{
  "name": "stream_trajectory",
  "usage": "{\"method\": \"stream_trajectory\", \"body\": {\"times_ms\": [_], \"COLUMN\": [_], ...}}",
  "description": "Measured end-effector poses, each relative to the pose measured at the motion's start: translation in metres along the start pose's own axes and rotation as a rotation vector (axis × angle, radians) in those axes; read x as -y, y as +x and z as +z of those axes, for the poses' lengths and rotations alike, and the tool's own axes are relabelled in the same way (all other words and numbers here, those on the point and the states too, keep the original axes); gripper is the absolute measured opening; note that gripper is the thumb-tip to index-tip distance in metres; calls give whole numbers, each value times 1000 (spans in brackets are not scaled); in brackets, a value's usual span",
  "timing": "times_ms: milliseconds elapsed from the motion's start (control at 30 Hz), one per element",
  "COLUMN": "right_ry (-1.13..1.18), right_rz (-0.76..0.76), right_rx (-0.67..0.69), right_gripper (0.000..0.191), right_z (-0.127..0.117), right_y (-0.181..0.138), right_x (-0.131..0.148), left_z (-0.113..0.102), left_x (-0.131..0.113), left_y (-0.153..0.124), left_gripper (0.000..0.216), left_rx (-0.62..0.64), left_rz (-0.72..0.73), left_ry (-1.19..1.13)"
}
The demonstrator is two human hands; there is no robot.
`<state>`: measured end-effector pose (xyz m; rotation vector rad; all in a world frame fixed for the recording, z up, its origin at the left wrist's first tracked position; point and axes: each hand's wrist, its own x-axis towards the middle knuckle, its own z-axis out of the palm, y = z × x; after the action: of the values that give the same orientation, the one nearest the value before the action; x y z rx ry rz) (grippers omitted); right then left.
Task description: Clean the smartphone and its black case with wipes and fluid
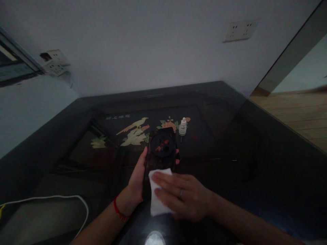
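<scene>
My left hand (pixel 137 180) is wrapped round a dark smartphone (pixel 162 159), back side up, its large round camera module facing me. The thumb lies along the left edge and fingertips show at the right edge. With my right hand (pixel 186 195) I press a folded white tissue (pixel 159 204) against the phone's lower end, fingers flat on the tissue. Just beyond the phone, to its right, a small white-capped dropper bottle (pixel 183 127) stands upright on the dark glossy table (pixel 204 177).
The tabletop has a bird-and-flower picture (pixel 135 132) on it. A white cable (pixel 58 196) curves at lower left. Wall sockets (pixel 240 30) are at upper right, with more sockets (pixel 56 63) at left. Wooden floor (pixel 301 112) shows beyond the right edge.
</scene>
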<state>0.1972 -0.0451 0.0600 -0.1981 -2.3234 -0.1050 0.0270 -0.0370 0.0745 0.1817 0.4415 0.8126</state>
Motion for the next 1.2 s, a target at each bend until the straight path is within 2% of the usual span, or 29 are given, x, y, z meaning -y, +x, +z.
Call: {"method": "stream_trajectory", "body": {"times_ms": [67,100,133,233,300,433,500,567,667,733,800,900,967,1033,1133,1200], "right_ry": [-39,-47,-40,22,34,-48,-69,-41,59,86,56,-29,-45,-23,38,56], "right_rz": [131,150,125,-77,-129,129,194,146,-55,-135,-81,121,169,109,-67,-114], "right_rx": [-5,-2,15,72,62,-20,-49,-25,40,40,11,-52,-79,-60,-18,-16], "right_gripper": [49,52,52,47,42,47,46,44,42,41,44,46,46,47,48,50], "right_z": [-3,-3,-3,0,-1,-8,-10,-9,-4,-3,-6,-14,-17,-17,-14,-13], "right_y": [-1,-2,-2,-2,-2,-4,-5,-5,-3,-3,-3,-4,-5,-4,-2,-2], "right_x": [-5,-6,-5,1,3,-8,-13,-11,-1,2,-1,-13,-18,-16,-6,-3], "left_z": [0,0,0,2,2,3,4,5,6,7,6,6,5,5,6,6], "left_x": [-1,-1,-1,-2,-3,-4,-5,-6,-7,-8,-9,-8,-7,-7,-8,-9], "left_y": [0,0,0,0,0,0,0,0,0,0,0,-1,-1,-1,-1,-1], "left_gripper": [70,71,71,66,64,68,68,66,62,59,61,66,66,64,62,63], "left_rx": [-3,-7,-11,1,5,-59,-84,-80,-60,-50,-62,-102,-111,-89,-43,-19], "left_rz": [-19,-18,-5,67,95,27,24,50,132,170,139,65,46,64,107,110], "left_ry": [22,27,28,9,-1,31,50,56,57,54,42,30,42,53,40,14]}}
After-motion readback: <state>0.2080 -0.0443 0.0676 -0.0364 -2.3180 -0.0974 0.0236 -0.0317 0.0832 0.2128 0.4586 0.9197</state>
